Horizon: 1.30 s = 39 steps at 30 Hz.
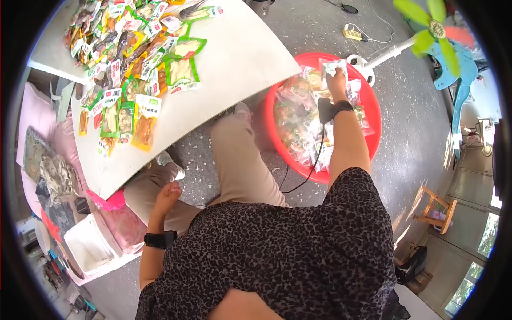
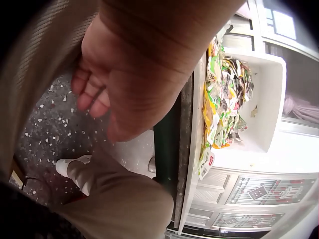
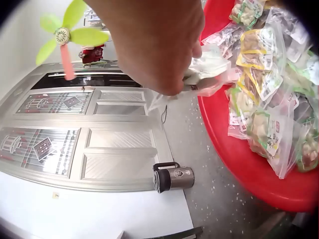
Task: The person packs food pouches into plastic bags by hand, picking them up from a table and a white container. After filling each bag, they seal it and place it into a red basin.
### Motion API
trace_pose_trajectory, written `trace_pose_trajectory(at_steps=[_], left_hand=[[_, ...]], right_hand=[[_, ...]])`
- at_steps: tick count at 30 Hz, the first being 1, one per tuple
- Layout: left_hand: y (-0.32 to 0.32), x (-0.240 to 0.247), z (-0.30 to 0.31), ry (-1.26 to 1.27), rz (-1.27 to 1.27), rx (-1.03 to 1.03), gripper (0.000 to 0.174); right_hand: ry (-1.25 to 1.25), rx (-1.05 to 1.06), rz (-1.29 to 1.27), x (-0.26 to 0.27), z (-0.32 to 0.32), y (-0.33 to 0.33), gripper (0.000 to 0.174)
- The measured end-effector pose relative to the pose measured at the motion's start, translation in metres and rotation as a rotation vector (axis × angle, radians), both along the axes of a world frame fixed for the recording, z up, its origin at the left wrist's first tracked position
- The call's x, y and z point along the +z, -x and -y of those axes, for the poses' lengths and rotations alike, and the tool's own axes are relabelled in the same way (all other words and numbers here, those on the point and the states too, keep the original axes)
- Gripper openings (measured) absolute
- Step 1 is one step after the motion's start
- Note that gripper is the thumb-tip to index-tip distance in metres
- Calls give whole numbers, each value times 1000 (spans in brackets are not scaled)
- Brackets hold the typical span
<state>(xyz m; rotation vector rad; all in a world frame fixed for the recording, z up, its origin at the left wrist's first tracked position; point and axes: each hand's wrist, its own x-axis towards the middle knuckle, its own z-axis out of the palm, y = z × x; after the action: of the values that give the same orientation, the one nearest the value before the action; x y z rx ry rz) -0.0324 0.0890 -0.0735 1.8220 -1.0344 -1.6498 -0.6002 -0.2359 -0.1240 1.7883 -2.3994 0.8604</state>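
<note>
My right hand [image 1: 336, 85] is over the far side of a round red tub [image 1: 270, 120], gripping a clear plastic bag [image 3: 212, 64] with a whitish packet inside. Below it, the tub is filled with clear bags of snack packets [image 3: 264, 129], their labels green, yellow and white. My left hand [image 1: 168, 197] hangs above my lap near the table's edge, fingers loosely curled, with nothing in it. A large heap of food packets [image 1: 128, 64] covers the left part of the white table [image 1: 240, 58]; a few packets lie at its near corner.
A green-bladed fan [image 1: 437, 29] stands behind the tub at the right. On the floor are a power strip [image 1: 353, 34] and a metal jug [image 3: 174, 178]. A white foam box [image 2: 269, 99] sits behind the packet heap. At the right is a small wooden stool [image 1: 436, 209].
</note>
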Motion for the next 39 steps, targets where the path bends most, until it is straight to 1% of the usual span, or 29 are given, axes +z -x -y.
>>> trace_pose_trajectory(at_steps=[3, 6, 8, 9, 11, 12, 13, 15, 17, 19, 20, 21, 22, 23, 25, 28, 31, 33, 35, 37, 38, 39], left_hand=[[2, 3, 3, 9, -54, 40, 27], [3, -4, 4, 38, 10, 37, 27], [9, 4, 8, 34, 75, -13, 27], [12, 8, 9, 32, 108, -35, 28], [11, 7, 8, 61, 85, -44, 28], [11, 6, 6, 75, 75, -39, 28], [10, 5, 4, 93, 58, -44, 28], [4, 5, 1, 131, 41, -24, 28], [1, 12, -1, 181, 79, -30, 29], [-2, 29, -4, 227, 97, 33, 30], [-7, 31, -6, 259, 131, 57, 31], [-15, 32, -9, 280, 113, 68, 32], [-19, 42, -12, 288, 34, 146, 31], [-28, 38, -17, 348, -4, 195, 30], [-47, 44, -26, 429, 93, 245, 27], [-78, 62, -47, 576, 203, 379, 26], [-114, 91, -74, 506, 311, 575, 26], [-138, 105, -91, 558, 546, 672, 24], [-166, 118, -107, 585, 876, 727, 23], [-208, 106, -127, 620, 1202, 838, 26], [-234, 97, -138, 618, 1323, 873, 26], [-251, 97, -148, 551, 1431, 927, 27]], right_hand=[[-130, 91, 215, -30, 2, -35, 34], [-177, 207, 312, -33, -27, -81, 30], [-245, 278, 377, -32, -46, -103, 27], [-132, 313, 428, -34, -58, -112, 26], [-89, 376, 570, -19, -76, -128, 25], [-71, 417, 642, -5, -86, -139, 25], [-57, 417, 640, 22, -99, -154, 21], [-26, 502, 864, 38, -116, -176, 18], [7, 653, 786, 54, -135, -198, 17], [-113, 726, 839, 89, -161, -229, 18], [-126, 792, 894, 90, -169, -241, 18], [-154, 821, 902, 99, -179, -256, 20], [-129, 856, 753, 97, -182, -267, 21], [-68, 915, 642, 89, -183, -276, 21], [40, 1032, 460, 82, -185, -293, 21], [154, 1184, 231, 80, -186, -312, 22], [233, 1219, 1, 77, -187, -322, 22], [225, 1229, -6, 76, -186, -328, 21], [215, 1226, -15, 74, -185, -332, 20], [200, 1218, -23, 72, -184, -335, 19], [197, 1213, -30, 72, -184, -337, 19], [194, 1206, -37, 72, -184, -339, 19]])
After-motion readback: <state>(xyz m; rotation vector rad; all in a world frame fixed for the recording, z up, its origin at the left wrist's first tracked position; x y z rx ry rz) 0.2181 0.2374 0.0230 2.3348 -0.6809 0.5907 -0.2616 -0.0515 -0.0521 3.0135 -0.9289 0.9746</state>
